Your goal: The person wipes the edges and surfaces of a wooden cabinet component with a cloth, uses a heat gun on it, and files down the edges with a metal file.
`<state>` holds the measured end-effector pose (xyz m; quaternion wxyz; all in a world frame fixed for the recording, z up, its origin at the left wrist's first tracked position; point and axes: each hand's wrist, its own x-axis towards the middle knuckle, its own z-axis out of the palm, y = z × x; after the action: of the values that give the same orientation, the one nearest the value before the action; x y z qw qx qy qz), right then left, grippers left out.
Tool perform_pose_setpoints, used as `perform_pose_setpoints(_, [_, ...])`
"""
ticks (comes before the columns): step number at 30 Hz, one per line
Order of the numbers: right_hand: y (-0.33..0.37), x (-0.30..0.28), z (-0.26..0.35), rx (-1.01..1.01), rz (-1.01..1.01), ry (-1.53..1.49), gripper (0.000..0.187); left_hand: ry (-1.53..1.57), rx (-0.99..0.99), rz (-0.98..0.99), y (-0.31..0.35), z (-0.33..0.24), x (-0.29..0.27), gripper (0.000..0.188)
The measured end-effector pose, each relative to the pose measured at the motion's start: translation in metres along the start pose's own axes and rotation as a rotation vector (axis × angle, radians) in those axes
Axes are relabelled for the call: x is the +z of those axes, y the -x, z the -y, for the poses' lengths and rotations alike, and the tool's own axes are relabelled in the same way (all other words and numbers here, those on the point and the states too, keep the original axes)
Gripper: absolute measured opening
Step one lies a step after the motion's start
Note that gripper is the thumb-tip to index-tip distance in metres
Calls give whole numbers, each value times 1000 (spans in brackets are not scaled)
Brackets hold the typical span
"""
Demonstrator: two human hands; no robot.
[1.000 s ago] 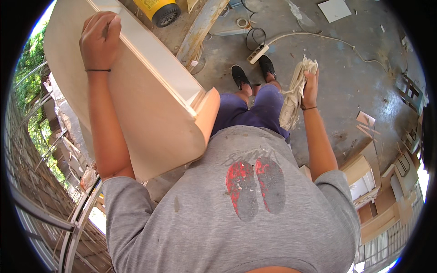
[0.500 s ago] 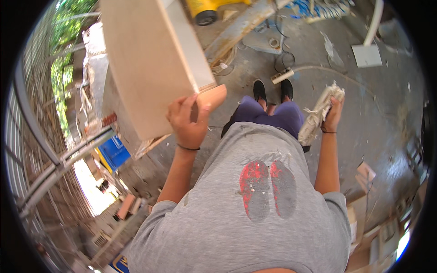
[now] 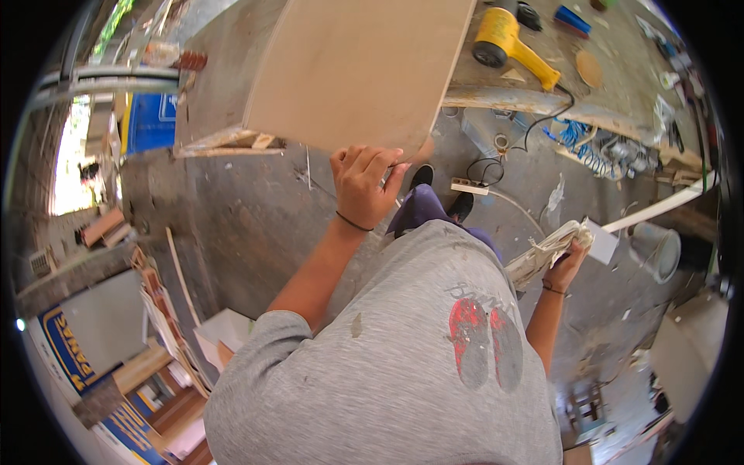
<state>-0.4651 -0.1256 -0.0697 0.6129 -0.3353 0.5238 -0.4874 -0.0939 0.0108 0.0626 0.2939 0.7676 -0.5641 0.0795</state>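
A broad light-brown wooden panel [image 3: 360, 70] lies on the workbench, its near edge overhanging toward me. My left hand [image 3: 368, 182] is closed on that near edge by the right corner, fingers over the top and thumb to the side. Beside the thumb, a small pinkish-brown piece [image 3: 423, 150] shows blurred at the corner; how it joins the panel I cannot tell. Low at my right side, my right hand [image 3: 566, 266] grips the end of a long off-white bundle [image 3: 535, 260] with a ragged, crusted surface. Part of the bundle is hidden behind my shirt.
A yellow heat gun [image 3: 504, 43] lies on the workbench [image 3: 612, 74] right of the panel, near a blue-and-red brush. Below are a power strip [image 3: 470, 186], cables and a coiled blue hose [image 3: 577, 139]. A clear bucket [image 3: 655, 252] stands right; boards and boxes lie lower left.
My view has swung right, bringing the heat gun and benchtop into sight. The left hand stays at the panel's corner, and the right hand still holds the off-white bundle.
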Motion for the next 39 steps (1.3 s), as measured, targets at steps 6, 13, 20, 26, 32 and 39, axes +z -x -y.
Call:
perform_pose_setpoints(6, [-5, 13, 24, -53, -12, 178, 50, -39, -36, -90, 23, 26, -18, 25])
perform_pose_setpoints(13, [-4, 77, 54, -14, 20, 292, 59, -5, -58, -45, 25, 47, -29, 33])
perform_pose_setpoints(20, [6, 118, 51, -50, 133, 367, 63, 118, -40, 161, -12, 48, -39, 50])
perform_pose_setpoints(26, [14, 125, 47, -74, 139, 377, 62, 94, -36, 302, -19, 39, -31, 58])
perform_pose_setpoints(32, [13, 130, 52, -81, 87, 382, 62, 110, -10, 368, -23, 37, -35, 49])
perform_pose_setpoints(39, [15, 137, 53, -97, 70, 330, 62, 302, 55, 265, -7, 20, -31, 12])
